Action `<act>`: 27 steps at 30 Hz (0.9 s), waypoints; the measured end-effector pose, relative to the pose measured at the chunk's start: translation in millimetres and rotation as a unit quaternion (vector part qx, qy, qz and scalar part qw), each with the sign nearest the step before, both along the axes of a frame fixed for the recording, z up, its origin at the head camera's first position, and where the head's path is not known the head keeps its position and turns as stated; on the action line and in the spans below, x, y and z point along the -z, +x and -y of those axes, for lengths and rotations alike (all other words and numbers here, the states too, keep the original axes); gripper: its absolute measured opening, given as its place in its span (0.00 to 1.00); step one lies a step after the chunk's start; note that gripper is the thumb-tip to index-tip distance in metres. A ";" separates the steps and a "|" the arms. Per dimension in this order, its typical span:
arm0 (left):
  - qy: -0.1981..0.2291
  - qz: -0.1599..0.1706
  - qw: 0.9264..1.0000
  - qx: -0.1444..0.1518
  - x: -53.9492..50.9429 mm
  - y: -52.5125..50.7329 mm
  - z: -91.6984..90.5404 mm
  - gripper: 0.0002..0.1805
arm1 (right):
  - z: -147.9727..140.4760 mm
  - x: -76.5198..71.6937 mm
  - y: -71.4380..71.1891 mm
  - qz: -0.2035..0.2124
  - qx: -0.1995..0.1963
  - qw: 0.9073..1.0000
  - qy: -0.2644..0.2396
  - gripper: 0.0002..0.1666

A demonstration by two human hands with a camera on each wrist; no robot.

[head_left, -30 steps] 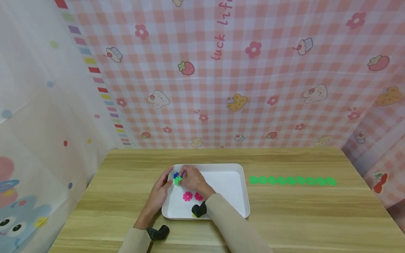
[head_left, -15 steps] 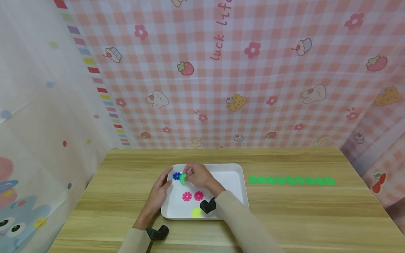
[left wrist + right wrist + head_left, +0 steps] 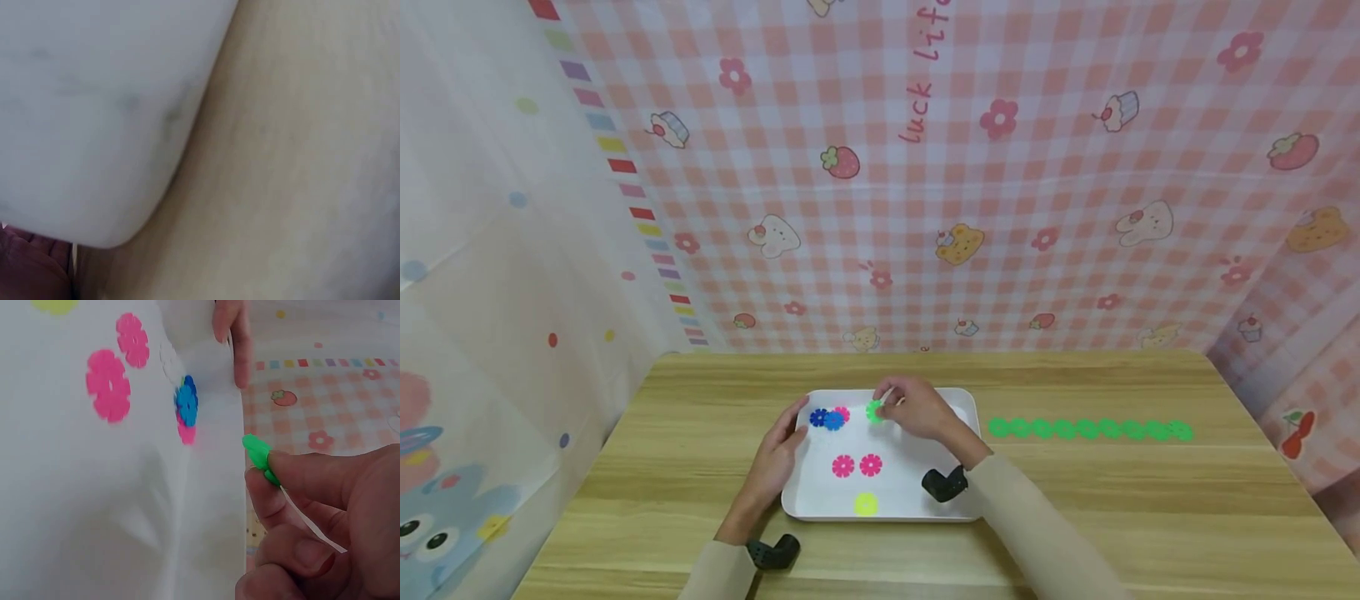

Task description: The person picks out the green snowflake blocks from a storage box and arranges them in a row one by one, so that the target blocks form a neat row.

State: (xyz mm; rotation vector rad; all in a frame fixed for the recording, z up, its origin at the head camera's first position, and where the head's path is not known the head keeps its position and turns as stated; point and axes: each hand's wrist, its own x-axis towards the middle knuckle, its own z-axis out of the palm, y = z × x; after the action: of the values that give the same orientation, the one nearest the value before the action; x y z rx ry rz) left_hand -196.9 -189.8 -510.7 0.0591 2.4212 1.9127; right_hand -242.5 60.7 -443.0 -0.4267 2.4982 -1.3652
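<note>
My right hand pinches a green notched plastic flower disc between thumb and finger, above the far part of the white tray. At the tray's left rim, my left hand holds the edge, thumb toward the inside; its other fingers are partly hidden. Near that hand, a dark blue disc, a lighter blue disc and a pink disc lie overlapping. Two more pink discs, the left one and the right one, lie side by side mid-tray. A yellow disc rests by the near rim.
On the wooden table, a long row of several green discs stretches to the right of the tray. A pink checked cloth hangs behind the table. A faint white disc shows in the right wrist view.
My right hand has drawn back to the right from the tray's far left corner, carrying the green disc. The blue and pink discs there are now uncovered. My left hand stays at the rim.
</note>
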 end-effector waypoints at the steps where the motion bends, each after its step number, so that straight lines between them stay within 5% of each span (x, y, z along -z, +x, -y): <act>1: 0.000 0.000 1.000 0.000 0.0 0.1 0.0 0.27 | -5.2 -1.5 0.6 -0.005 0.002 1.000 -0.003 0.06; 17: 0.017 -0.003 1.000 0.004 3.3 -0.8 0.4 0.26 | -115.5 -12.1 9.0 -0.051 0.039 0.998 -0.029 0.12; 27: 0.014 -0.007 1.000 -0.002 2.2 -1.1 0.0 0.26 | -200.4 -12.0 29.4 -0.064 0.147 0.987 -0.023 0.21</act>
State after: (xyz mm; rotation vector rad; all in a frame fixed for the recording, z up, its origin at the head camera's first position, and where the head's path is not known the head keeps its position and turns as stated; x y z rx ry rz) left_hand -198.0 -189.8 -512.9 0.0673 2.4054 1.9547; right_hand -213.1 261.0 -431.0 -0.1620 2.7254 -1.5488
